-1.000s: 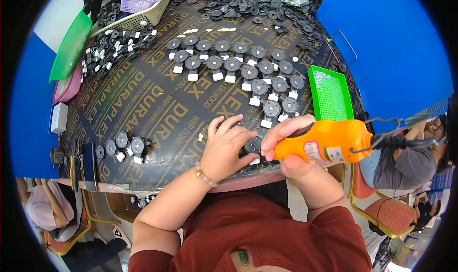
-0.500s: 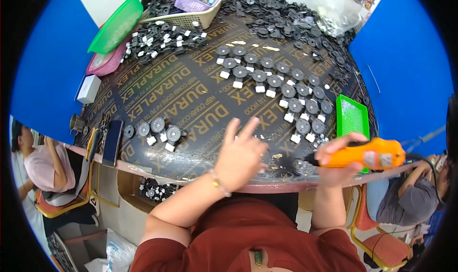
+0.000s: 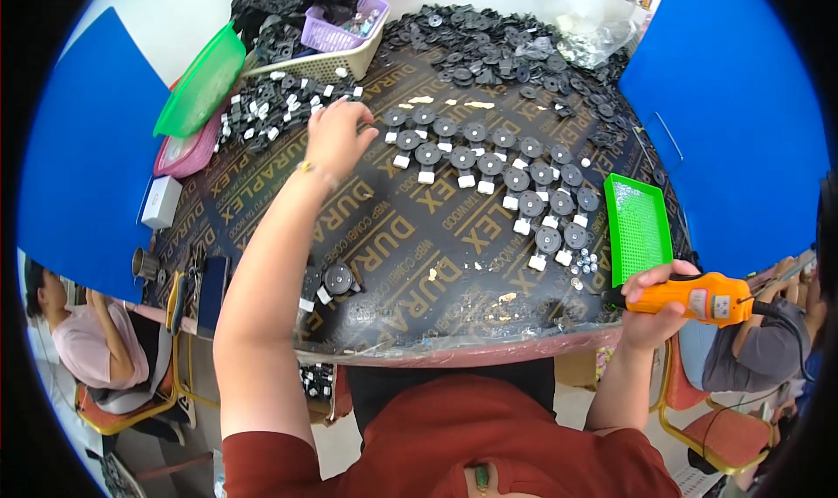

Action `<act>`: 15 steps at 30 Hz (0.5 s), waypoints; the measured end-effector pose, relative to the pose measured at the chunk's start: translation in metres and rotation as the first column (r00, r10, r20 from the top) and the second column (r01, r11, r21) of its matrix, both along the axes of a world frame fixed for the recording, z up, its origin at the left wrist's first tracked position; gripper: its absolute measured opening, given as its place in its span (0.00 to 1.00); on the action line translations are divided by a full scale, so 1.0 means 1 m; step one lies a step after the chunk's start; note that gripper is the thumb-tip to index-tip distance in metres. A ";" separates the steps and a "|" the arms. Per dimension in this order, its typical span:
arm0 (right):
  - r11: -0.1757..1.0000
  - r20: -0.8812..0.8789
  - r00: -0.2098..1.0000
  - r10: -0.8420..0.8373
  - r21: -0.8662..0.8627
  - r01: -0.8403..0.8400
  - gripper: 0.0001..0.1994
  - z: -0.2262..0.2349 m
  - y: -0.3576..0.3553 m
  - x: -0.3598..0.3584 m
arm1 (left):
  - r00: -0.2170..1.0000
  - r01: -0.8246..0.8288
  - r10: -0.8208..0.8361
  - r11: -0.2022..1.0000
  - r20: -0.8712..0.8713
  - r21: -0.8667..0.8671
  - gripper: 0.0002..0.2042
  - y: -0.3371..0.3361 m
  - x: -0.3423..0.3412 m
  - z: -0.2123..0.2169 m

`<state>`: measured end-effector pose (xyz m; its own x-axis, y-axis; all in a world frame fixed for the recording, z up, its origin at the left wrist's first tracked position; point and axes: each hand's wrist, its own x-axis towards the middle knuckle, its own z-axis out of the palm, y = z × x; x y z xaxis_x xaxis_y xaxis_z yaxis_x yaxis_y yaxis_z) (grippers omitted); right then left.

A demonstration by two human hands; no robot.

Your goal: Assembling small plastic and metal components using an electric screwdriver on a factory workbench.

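My left hand (image 3: 339, 137) is stretched out over the far left of the table, at the edge of a pile of black parts with white ends (image 3: 281, 101). Its fingers are bent, the thumb stands apart from them, and nothing shows in between. In my right hand (image 3: 653, 310) is an orange electric screwdriver (image 3: 698, 297), its dark tip pointing left over the table's right front. Rows of round black wheel-like pieces with white tabs (image 3: 491, 164) lie at the middle and right. A few more round black pieces (image 3: 339, 278) lie near the front left, partly behind my left forearm.
A green tray (image 3: 640, 227) stands at the right, with small shiny metal pieces (image 3: 587, 264) beside it. Loose black parts (image 3: 489, 48) are heaped at the back. Baskets (image 3: 349, 61), a green basin (image 3: 202, 83) and a white box (image 3: 162, 203) line the left. Blue panels flank the table.
My left hand has swung from the front middle to the far left beside the pile. The right hand with the screwdriver has shifted slightly right. The head view has moved a little.
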<state>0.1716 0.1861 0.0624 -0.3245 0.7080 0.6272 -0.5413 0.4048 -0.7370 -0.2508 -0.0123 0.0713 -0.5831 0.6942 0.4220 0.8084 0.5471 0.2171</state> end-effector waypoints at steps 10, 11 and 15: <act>0.999 -0.017 0.999 -0.043 0.022 0.043 0.34 0.008 0.007 0.024 | 0.990 0.079 -0.049 0.969 0.133 -0.232 0.09 0.060 -0.058 -0.044; 0.999 -0.017 0.999 -0.044 0.026 0.045 0.34 0.009 0.017 0.027 | 0.996 0.063 -0.041 0.960 0.083 -0.272 0.09 0.054 -0.051 -0.032; 0.992 0.001 0.996 -0.089 0.093 0.089 0.29 0.015 0.068 0.036 | 0.998 0.029 -0.035 0.995 0.058 0.099 0.22 0.039 -0.001 0.011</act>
